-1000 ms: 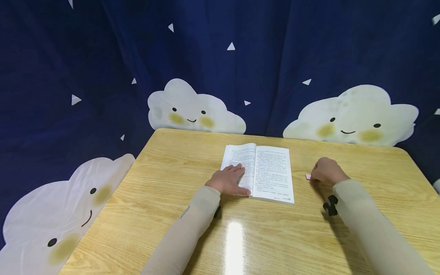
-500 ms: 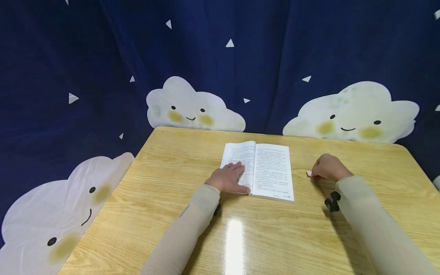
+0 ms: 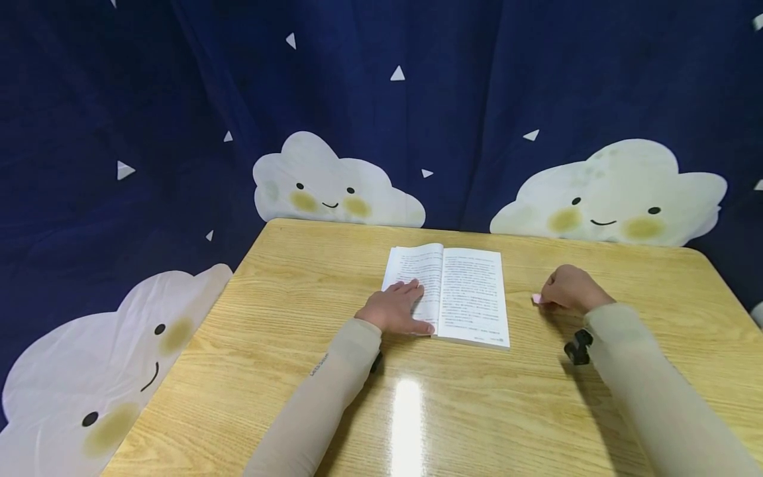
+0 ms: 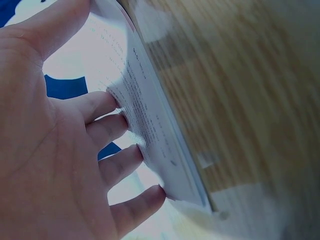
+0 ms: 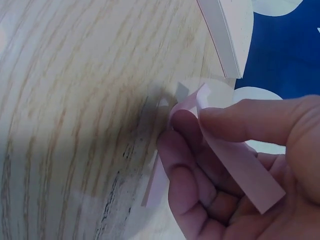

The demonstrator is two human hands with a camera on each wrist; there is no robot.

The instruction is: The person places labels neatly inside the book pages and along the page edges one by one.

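An open book (image 3: 473,298) lies on the wooden table with printed text on both pages. My left hand (image 3: 395,310) rests on its left page, fingers spread and thumb by the bottom of the spine. In the left wrist view, the fingertips touch the page (image 4: 135,80) near its outer edge. To the right of the book, my right hand (image 3: 571,289) holds a folded pink paper strip (image 5: 245,172). Its thumb presses one flap, while the other runs behind the curled fingers (image 5: 182,187). Only a small pink tip shows in the head view.
The wooden table (image 3: 286,285) has rounded far corners and a bright light reflection near the front. Behind it hangs a dark blue curtain (image 3: 357,79) with smiling clouds and white triangles. Black wrist mounts, such as the right one (image 3: 578,348), stick out below the sleeves.
The right hand has moved slightly away from me with the pink paper strip, its visible tip turning a little. The left hand stays on the page. The head view has tilted slightly.
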